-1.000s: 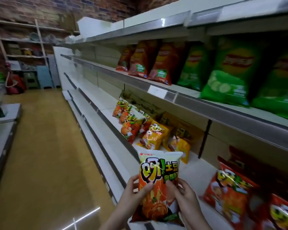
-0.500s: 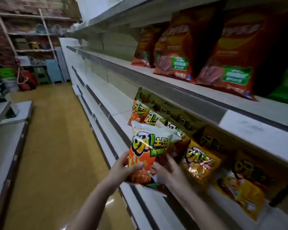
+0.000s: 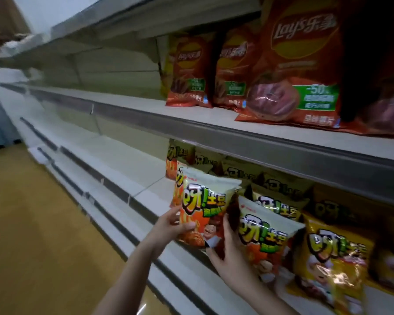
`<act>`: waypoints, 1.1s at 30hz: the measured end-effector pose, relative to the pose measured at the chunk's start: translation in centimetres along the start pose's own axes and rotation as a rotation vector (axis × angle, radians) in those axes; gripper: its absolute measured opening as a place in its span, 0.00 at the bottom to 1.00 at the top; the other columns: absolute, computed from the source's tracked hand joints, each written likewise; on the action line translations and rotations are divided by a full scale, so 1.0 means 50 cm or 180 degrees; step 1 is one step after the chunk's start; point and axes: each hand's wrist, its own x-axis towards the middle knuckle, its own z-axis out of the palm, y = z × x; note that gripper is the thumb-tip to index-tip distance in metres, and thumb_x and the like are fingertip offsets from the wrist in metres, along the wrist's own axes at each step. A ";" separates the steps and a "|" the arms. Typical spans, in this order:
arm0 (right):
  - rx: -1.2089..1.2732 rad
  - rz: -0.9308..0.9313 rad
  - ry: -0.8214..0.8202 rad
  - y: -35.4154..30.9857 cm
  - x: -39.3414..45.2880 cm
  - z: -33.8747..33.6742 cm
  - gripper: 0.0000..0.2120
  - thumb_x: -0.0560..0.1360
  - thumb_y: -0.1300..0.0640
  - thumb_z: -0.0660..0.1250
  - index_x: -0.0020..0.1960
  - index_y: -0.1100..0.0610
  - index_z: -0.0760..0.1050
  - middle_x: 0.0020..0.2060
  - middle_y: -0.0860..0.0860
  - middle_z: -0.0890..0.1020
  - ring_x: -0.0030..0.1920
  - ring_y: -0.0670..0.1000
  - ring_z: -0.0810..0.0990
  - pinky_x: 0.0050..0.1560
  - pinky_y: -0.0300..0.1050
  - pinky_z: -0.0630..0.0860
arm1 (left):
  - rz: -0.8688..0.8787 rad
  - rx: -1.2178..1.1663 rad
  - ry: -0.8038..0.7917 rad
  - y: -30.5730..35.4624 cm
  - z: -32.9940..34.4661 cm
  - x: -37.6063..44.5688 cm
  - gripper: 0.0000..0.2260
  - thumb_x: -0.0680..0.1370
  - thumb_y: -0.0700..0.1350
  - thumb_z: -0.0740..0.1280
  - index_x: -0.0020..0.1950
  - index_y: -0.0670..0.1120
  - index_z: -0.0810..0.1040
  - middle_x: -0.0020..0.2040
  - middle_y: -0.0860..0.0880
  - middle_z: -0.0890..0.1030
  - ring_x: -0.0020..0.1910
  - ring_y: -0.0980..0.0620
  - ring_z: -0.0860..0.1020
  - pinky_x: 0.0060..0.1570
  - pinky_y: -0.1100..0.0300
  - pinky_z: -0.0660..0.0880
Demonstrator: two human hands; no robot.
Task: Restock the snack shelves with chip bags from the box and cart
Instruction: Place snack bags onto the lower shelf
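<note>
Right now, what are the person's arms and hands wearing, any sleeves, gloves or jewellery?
Nothing that shows: the left hand and right hand are bare, without gloves, rings or a watch. Both forearms are uncovered to the frame's bottom edge, so no sleeve is in view.

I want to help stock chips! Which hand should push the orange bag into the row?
Probably the left hand: it grips the orange bag's outer edge, aisle side. The right hand sits between that bag and its neighbour, blocking.
</note>
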 end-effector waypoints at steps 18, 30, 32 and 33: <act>-0.0442 0.1530 0.0139 0.022 0.057 0.102 0.45 0.80 0.55 0.64 0.75 0.41 0.29 0.78 0.48 0.49 0.67 0.49 0.72 0.61 0.35 0.71 | -0.0320 0.0569 -0.1299 -0.110 -0.064 0.190 0.33 0.65 0.55 0.77 0.67 0.55 0.67 0.58 0.50 0.79 0.56 0.52 0.78 0.49 0.60 0.77; -0.0442 0.1511 0.0399 0.010 0.032 0.099 0.43 0.81 0.56 0.63 0.76 0.38 0.31 0.79 0.45 0.48 0.60 0.42 0.73 0.48 0.26 0.71 | -0.0468 0.0724 -0.1424 -0.092 -0.068 0.180 0.46 0.60 0.63 0.78 0.72 0.52 0.62 0.61 0.49 0.78 0.55 0.52 0.78 0.47 0.62 0.76; -0.0410 0.1495 0.0540 0.007 0.028 0.101 0.42 0.80 0.55 0.63 0.77 0.41 0.34 0.79 0.45 0.51 0.63 0.42 0.73 0.54 0.28 0.71 | -0.0511 0.0735 -0.1305 -0.082 -0.076 0.178 0.52 0.55 0.66 0.79 0.73 0.52 0.61 0.64 0.47 0.76 0.59 0.48 0.77 0.52 0.57 0.75; -0.0406 0.1477 0.0604 0.004 0.026 0.101 0.41 0.80 0.55 0.63 0.78 0.42 0.35 0.78 0.46 0.53 0.64 0.42 0.73 0.57 0.30 0.71 | -0.0476 0.0745 -0.1189 -0.074 -0.077 0.174 0.51 0.57 0.65 0.78 0.74 0.51 0.60 0.67 0.46 0.75 0.62 0.46 0.76 0.55 0.54 0.75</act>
